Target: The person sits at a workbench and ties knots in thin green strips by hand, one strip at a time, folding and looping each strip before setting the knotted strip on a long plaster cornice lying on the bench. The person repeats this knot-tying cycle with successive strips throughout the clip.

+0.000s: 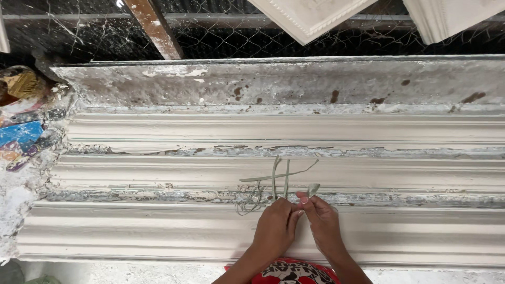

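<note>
Long white plaster cornice moulds (158, 173) lie side by side across a workbench, filled with wet plaster. On the middle one rests a small bundle of pale fibre strands (273, 181), crossed and looped. My left hand (276, 229) and my right hand (322, 221) are close together at the near end of the strands, fingers pinched on them above the nearest mould (131, 231).
A metal bench rim (263, 84) crusted with dried plaster and rust spots runs along the back, with wire mesh (236, 37) behind it. White plaster panels (310, 16) hang above. Coloured clutter (21, 131) sits at the left end.
</note>
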